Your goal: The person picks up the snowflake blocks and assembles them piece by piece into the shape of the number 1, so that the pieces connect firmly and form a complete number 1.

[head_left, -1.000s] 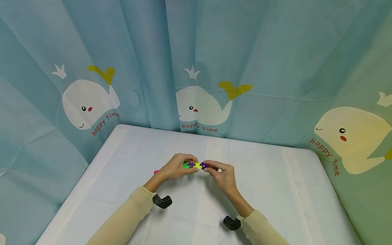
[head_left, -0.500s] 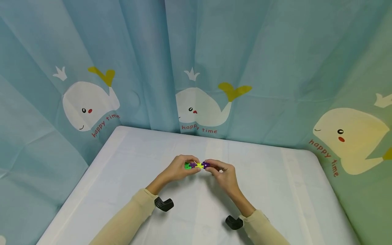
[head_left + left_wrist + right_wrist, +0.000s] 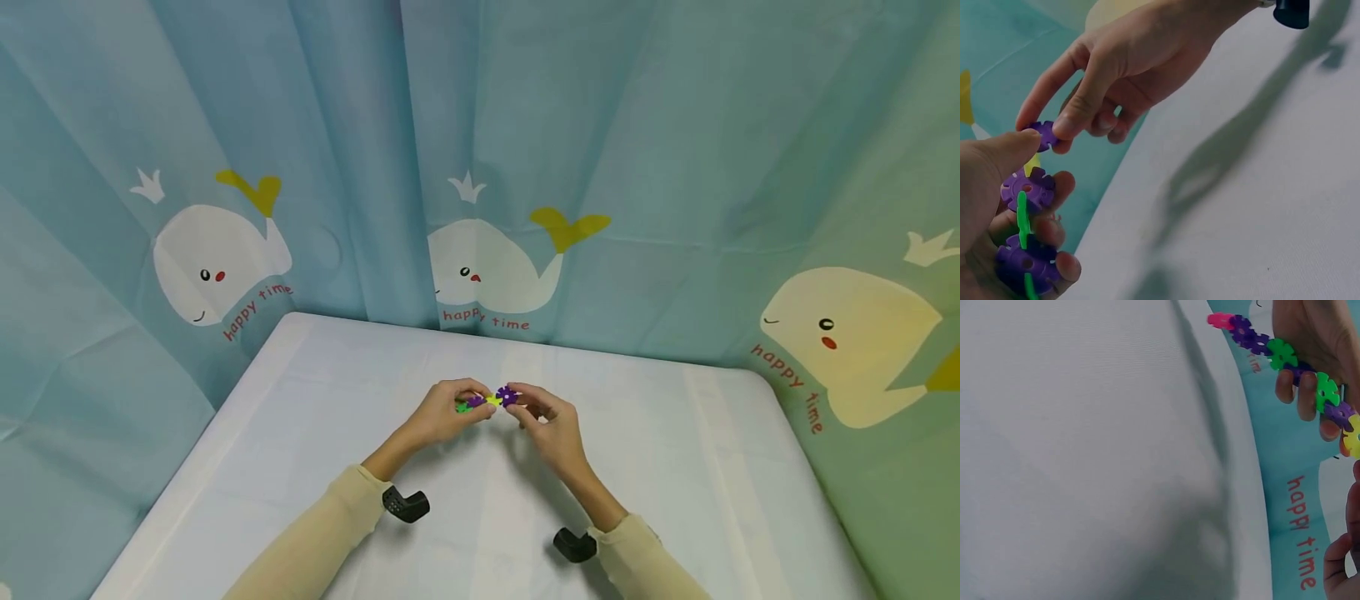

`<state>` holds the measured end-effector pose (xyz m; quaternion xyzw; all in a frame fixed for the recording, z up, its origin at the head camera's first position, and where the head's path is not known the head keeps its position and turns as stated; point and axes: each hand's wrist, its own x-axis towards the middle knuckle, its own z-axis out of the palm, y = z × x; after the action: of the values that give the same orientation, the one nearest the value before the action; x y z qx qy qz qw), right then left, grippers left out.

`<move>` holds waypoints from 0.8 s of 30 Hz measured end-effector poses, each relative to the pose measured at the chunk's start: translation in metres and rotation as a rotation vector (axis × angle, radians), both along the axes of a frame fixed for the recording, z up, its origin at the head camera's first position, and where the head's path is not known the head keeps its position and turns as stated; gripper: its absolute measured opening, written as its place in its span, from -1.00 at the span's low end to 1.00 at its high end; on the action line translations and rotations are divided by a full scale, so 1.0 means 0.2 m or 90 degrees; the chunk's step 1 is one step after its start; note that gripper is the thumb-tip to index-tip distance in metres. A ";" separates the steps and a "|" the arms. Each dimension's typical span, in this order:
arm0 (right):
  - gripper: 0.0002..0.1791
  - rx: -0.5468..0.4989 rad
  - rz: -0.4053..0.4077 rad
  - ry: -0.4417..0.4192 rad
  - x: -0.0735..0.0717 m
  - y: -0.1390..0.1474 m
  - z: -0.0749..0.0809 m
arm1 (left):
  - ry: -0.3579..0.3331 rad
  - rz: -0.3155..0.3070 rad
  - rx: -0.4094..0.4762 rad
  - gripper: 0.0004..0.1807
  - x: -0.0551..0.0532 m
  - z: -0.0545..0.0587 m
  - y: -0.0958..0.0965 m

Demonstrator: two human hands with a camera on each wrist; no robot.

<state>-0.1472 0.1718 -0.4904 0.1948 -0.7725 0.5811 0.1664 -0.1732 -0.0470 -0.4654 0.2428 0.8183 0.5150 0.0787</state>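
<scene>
My left hand (image 3: 442,411) grips a chain of slotted snowflake discs, curled fingers wrapped around its middle. The right wrist view shows its pink end disc (image 3: 1219,320), then purple and green discs (image 3: 1282,354) alternating up to a yellow disc (image 3: 1352,439). A purple disc (image 3: 507,396) meets the yellow one in the head view; whether their slots are fully engaged I cannot tell. Thumb and forefinger of my right hand (image 3: 553,423) pinch that purple disc. In the left wrist view, the left thumb touches the same disc (image 3: 1045,135). Both hands are above the table.
A white-covered table (image 3: 645,467) lies beneath the hands. Behind it hangs a blue-green curtain (image 3: 675,167) with printed whales. Black wrist devices (image 3: 406,504) sit at both cuffs.
The purple disc in the right fingers has tilted so more of its face shows. Both hands have shifted slightly, and the chain's pink end has gone out of sight in the head view.
</scene>
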 end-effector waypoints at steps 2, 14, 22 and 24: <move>-0.67 0.006 0.008 -0.004 -0.01 0.01 0.01 | -0.019 -0.004 0.012 -0.71 0.01 0.01 0.01; -0.65 0.087 0.057 -0.062 -0.08 0.07 0.09 | -0.154 -0.068 0.060 -0.49 0.03 0.01 -0.01; -0.63 0.140 0.103 -0.148 -0.09 0.13 0.17 | -0.230 -0.125 0.101 -0.30 0.04 0.01 -0.02; -0.63 0.145 0.116 -0.154 -0.13 0.16 0.12 | -0.245 -0.137 0.106 -0.27 0.05 0.01 -0.03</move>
<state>-0.1737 0.2033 -0.4658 0.2100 -0.8268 0.5219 -0.0039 -0.1638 -0.0524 -0.4628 0.2318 0.7120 0.6064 0.2675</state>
